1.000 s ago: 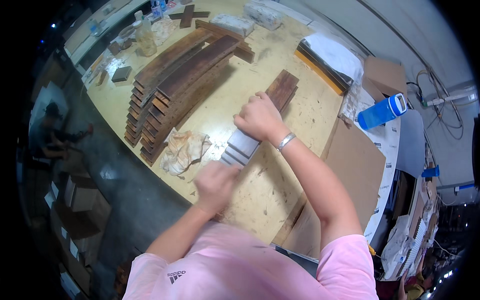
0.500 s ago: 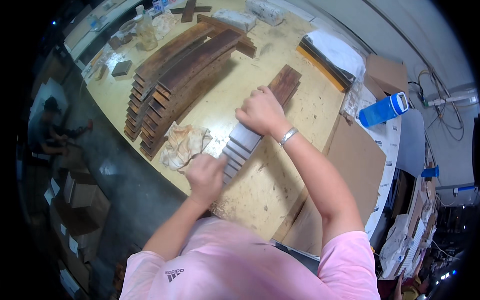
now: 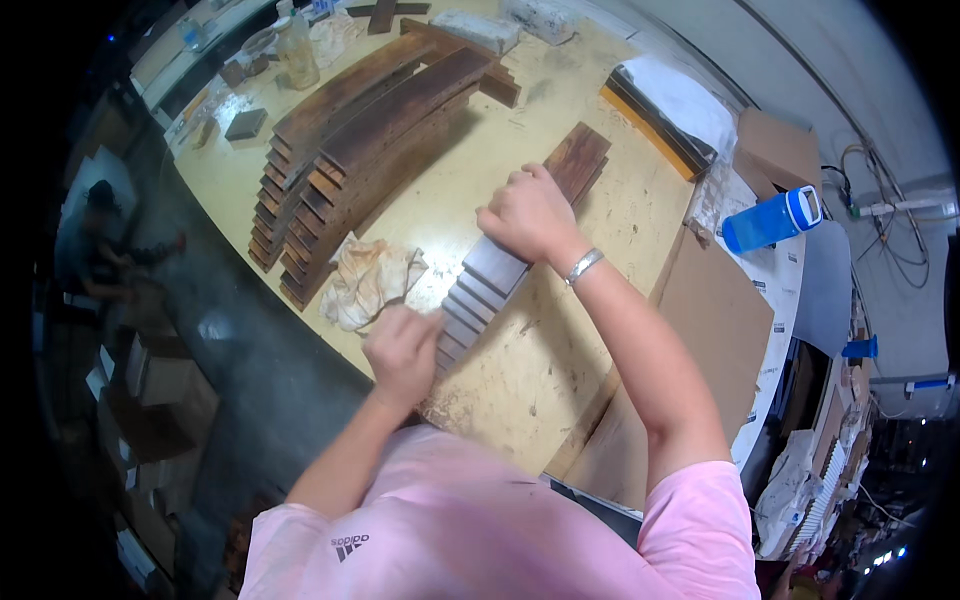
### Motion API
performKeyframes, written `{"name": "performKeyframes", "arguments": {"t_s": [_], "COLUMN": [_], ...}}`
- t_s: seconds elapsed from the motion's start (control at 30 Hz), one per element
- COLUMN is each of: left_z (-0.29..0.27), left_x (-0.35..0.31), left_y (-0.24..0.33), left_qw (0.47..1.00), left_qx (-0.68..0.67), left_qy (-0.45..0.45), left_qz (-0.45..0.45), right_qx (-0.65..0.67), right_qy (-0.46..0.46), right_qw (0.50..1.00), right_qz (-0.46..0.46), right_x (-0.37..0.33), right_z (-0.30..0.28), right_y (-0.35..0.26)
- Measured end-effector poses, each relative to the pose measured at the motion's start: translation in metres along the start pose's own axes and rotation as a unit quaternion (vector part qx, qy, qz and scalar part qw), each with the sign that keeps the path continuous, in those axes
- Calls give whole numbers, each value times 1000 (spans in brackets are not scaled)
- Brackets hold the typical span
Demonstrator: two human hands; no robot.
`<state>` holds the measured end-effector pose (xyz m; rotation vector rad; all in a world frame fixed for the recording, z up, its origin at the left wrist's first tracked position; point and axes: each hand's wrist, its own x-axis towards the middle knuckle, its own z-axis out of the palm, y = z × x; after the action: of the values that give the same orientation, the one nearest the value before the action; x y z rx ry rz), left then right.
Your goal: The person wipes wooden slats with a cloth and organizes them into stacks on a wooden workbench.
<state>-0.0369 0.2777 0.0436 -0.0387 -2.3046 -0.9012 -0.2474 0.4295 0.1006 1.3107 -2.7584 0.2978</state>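
Note:
A stack of wooden slats (image 3: 578, 165) lies slantwise on the table in front of me, dark brown at its far end. Its near ends are staggered like steps and look pale grey (image 3: 470, 310). My right hand (image 3: 535, 218) lies across the middle of the stack with its fingers curled over it. Beside the near left edge of the stepped ends is my left hand (image 3: 400, 350), fingers curled and slightly blurred; whatever it pinches is hidden. A stained, crumpled rag (image 3: 372, 280) rests just beyond that hand.
Two larger stacks of curved dark slats (image 3: 400, 120) stand farther left on the table (image 3: 545, 330). A blue bottle (image 3: 768, 222), a cardboard sheet (image 3: 712, 330) and a black-and-orange box (image 3: 655, 125) are at the right. Glass jars (image 3: 297, 55) stand at the far left. A person (image 3: 98, 245) sits beyond the table's left edge.
My left hand has shifted slightly left along the stepped ends, and more of them shows. My right hand keeps its hold on the stack. The view has moved a little.

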Motion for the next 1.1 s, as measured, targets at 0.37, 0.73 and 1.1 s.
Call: {"name": "performKeyframes", "arguments": {"t_s": [0.37, 0.73, 1.1], "left_z": [0, 4, -6], "left_x": [3, -14, -15], "left_y": [0, 16, -4], "left_qw": [1000, 998, 999], "left_qx": [8, -19, -16], "left_qy": [0, -42, -24], "left_qz": [3, 31, -14], "right_qx": [17, 28, 12], "right_qy": [12, -5, 14], "right_qw": [1000, 999, 1000], "right_qz": [-3, 33, -12], "right_x": [-1, 4, -1], "right_z": [2, 7, 3], "right_y": [1, 2, 2]}}
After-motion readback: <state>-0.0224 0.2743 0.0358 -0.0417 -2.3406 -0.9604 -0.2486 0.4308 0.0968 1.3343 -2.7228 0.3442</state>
